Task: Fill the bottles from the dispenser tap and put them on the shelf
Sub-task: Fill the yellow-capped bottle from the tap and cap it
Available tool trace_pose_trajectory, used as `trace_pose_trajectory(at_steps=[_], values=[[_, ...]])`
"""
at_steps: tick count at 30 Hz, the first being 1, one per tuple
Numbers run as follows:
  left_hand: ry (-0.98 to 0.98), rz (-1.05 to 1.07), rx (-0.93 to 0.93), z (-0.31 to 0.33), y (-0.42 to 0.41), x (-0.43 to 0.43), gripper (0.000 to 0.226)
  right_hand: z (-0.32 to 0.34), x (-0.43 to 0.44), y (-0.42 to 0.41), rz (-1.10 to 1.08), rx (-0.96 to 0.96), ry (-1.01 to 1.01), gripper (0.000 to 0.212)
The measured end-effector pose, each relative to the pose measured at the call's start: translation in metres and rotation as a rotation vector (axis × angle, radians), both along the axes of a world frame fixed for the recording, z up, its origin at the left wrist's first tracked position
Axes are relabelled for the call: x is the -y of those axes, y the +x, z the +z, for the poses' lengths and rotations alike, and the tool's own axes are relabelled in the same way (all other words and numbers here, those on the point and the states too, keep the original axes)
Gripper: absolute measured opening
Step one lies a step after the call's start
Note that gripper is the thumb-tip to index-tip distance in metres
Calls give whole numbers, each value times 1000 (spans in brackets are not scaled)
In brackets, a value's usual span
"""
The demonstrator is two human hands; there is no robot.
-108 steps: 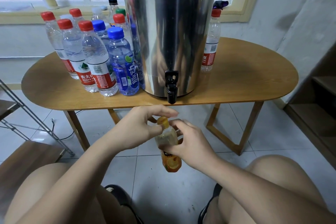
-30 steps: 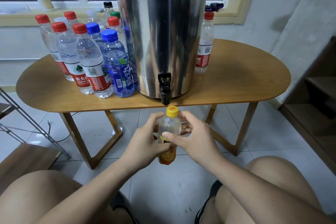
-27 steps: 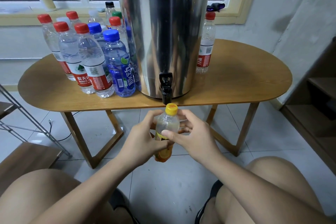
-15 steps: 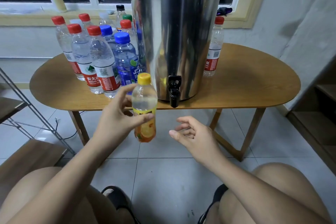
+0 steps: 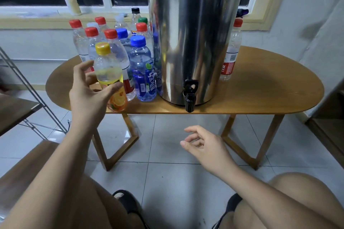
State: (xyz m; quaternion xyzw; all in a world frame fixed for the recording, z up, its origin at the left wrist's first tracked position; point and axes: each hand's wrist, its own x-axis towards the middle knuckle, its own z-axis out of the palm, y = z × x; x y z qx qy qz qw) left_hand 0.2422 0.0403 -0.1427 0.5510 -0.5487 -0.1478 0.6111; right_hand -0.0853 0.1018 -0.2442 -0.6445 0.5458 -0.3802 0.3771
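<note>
A small bottle with a yellow cap and orange fruit label [image 5: 108, 72] is upright at the table's front left edge, in front of the bottle cluster. My left hand [image 5: 87, 93] holds it, thumb across the label and fingers behind. My right hand [image 5: 202, 145] hangs empty with loosely curled fingers, below the table edge and under the tap. The steel dispenser [image 5: 193, 39] stands mid-table, and its black tap [image 5: 189, 95] overhangs the front edge. I cannot tell whether the bottle's base touches the table.
Several capped bottles [image 5: 141, 69] crowd the wooden table [image 5: 260, 95] left of the dispenser. One red-capped bottle [image 5: 230, 52] stands to its right. A metal-framed wooden shelf [image 5: 16, 108] is at left and dark wooden shelving [image 5: 329, 115] at right. My knees and sandals are below.
My left hand carried the yellow-capped bottle up and left, from below the tap to the table's front left. My right hand let go of it and stayed low.
</note>
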Motion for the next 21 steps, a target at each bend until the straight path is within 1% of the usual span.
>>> trace_pose_trajectory(at_steps=[2, 6, 7, 11, 15, 21], values=[[19, 46, 48, -5, 5, 4, 84, 0, 0, 0, -8, 6, 6, 30], [123, 72, 171, -12, 16, 9, 116, 1, 0, -1, -4, 2, 24, 29], [137, 81, 191, -13, 20, 11, 120, 1, 0, -1, -2, -2, 24, 29], [150, 161, 256, -17, 33, 24, 119, -1, -1, -1, 3, -19, 34, 29], [176, 187, 237, -21, 39, 35, 115, -2, -1, -1, 4, -21, 42, 28], [164, 221, 229, -26, 40, 47, 106, 0, -2, 0, 12, -39, 54, 28]])
